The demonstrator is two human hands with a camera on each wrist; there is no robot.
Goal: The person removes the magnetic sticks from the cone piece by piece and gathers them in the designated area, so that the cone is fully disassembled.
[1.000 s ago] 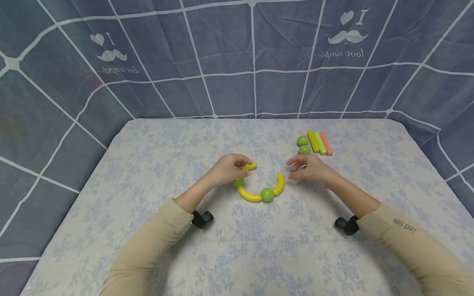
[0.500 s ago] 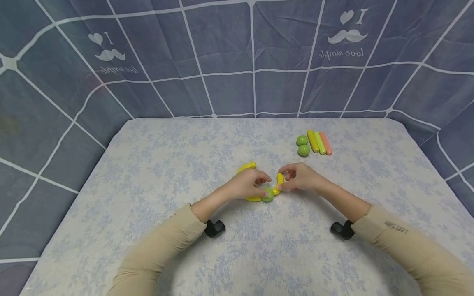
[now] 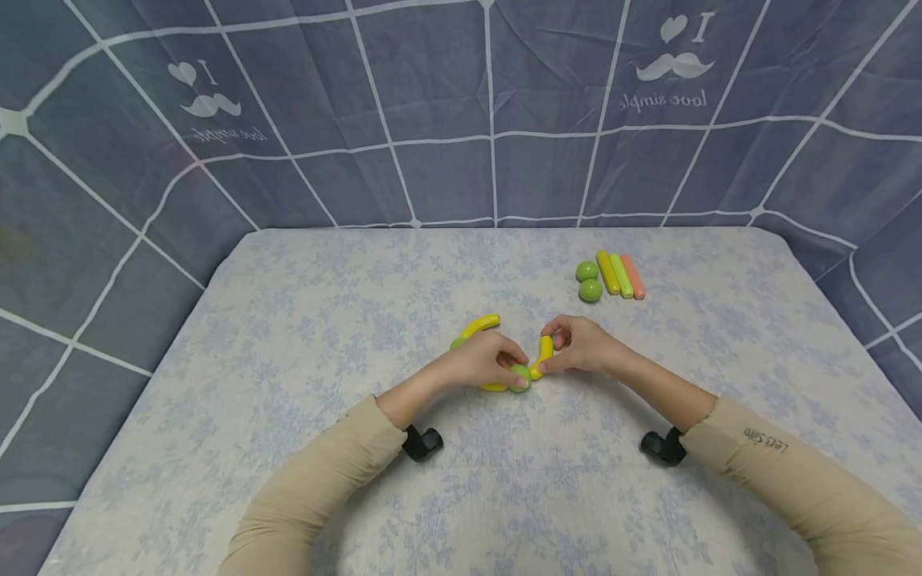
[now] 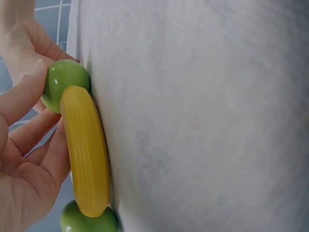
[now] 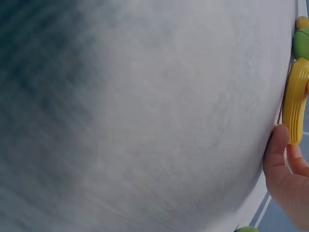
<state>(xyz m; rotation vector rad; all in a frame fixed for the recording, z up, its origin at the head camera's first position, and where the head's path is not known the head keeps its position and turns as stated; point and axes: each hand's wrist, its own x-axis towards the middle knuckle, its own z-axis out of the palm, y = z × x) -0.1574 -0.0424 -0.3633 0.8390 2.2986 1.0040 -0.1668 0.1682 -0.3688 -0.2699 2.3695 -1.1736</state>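
Curved yellow pieces and green balls form an arc on the tablecloth. With thumb and fingers, my left hand (image 3: 484, 360) pinches the green ball (image 4: 65, 79) at the bottom of the arc. My right hand (image 3: 585, 344) holds the curved yellow piece (image 3: 545, 347) on the arc's right side, which meets that ball. Partly covered by my left hand is another curved yellow piece (image 4: 88, 150), running from the pinched ball to a second green ball (image 4: 89, 217). A further yellow piece (image 3: 481, 323) tops the arc's left side.
Toward the back right lie two more green balls (image 3: 590, 290) beside straight sticks: a yellow stick (image 3: 608, 273), a lime stick (image 3: 622, 277) and an orange stick (image 3: 634, 278). A blue checked curtain (image 3: 446, 96) hangs behind the patterned tablecloth (image 3: 346, 296).
My left hand has left the upper left yellow piece and moved right and nearer, onto the lower green ball. My right hand has shifted left to take hold of the right-hand yellow piece.
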